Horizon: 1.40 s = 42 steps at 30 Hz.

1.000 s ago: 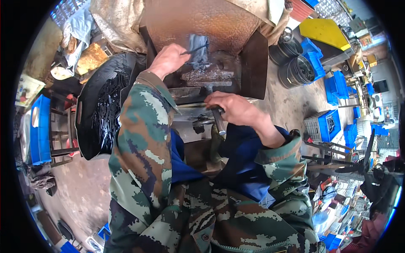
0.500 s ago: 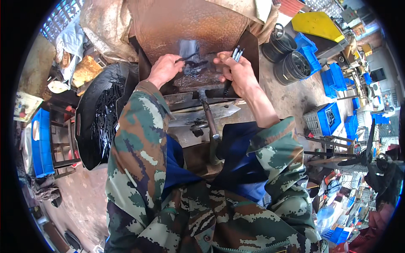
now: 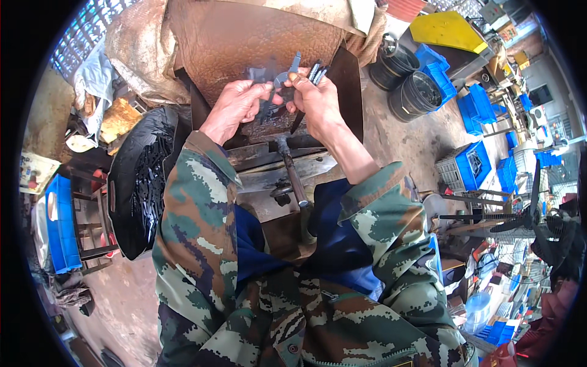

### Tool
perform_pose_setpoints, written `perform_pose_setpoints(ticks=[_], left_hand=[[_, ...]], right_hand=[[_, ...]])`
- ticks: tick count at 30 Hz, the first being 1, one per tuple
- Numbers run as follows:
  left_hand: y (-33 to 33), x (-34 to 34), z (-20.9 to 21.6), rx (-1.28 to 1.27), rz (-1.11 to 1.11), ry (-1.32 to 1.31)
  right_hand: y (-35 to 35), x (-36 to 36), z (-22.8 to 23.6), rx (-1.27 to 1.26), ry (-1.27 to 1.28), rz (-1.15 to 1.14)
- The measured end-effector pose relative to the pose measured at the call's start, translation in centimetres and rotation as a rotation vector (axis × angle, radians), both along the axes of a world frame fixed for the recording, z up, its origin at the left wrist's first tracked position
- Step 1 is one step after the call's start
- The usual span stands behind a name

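Note:
My left hand point(image 3: 235, 108) is at the left of a metal trough, its thumb and fingers pinching the lower end of a dark grey metal piece point(image 3: 280, 79). That piece looks like a plier half, with a narrow pointed end angled up to the right. My right hand point(image 3: 317, 104) pinches its upper part between thumb and forefinger. Several slim dark metal pieces point(image 3: 315, 74) with bright ridged ends are also tucked in my right hand. Behind the hands, a blurred grey patch point(image 3: 262, 74) shows in the trough; I cannot make out its form.
A brown wet sheet point(image 3: 257, 37) hangs behind the trough. Below it a metal bar point(image 3: 293, 174) sticks out toward me. At left stands a black tub point(image 3: 125, 202) of dark metal parts. Black buckets point(image 3: 406, 107) and blue crates point(image 3: 474, 165) stand at right.
The dark metal piece has turned from lying across to pointing up. Both hands have come closer together, and my right hand now grips the piece too. The view has shifted slightly.

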<state>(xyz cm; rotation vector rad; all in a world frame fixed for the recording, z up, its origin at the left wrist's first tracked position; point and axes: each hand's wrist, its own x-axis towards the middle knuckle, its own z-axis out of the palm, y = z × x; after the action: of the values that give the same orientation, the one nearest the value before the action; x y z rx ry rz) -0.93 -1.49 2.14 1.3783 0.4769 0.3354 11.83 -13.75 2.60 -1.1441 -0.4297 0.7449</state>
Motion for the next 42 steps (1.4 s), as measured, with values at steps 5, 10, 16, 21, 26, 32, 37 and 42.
perform_pose_setpoints(ticks=[5,10,16,21,26,32,37,42], left_hand=[[2.7,0.0,-2.4,0.159,0.082,0.142],[5.5,-0.6,-6.9,0.321,0.062,0.451],[5.5,0.9,-8.8,0.727,-0.134,0.196],[5.2,-0.2,-8.7,0.559,-0.156,0.169],[4.6,-0.1,-7.9,0.79,-0.131,0.15],[2.3,0.3,-5.2,1.124,-0.103,0.312],[2.7,-0.3,-5.2,0.987,-0.071,0.336],[4.4,-1.6,-5.9,0.906,-0.008,0.446]], right_hand=[[-1.6,0.5,1.1,-0.043,-0.005,-0.028],[-1.3,0.6,0.2,-0.053,0.009,0.019],[-2.4,1.5,0.8,-0.006,-0.062,0.011],[-2.3,1.2,0.4,-0.029,0.014,-0.017],[-2.9,2.2,0.9,-0.012,0.119,-0.059],[-3.6,3.8,0.9,0.131,0.35,-0.079],[-4.7,3.6,0.9,0.074,0.35,-0.031],[-6.5,2.4,0.6,0.005,0.155,0.039]])
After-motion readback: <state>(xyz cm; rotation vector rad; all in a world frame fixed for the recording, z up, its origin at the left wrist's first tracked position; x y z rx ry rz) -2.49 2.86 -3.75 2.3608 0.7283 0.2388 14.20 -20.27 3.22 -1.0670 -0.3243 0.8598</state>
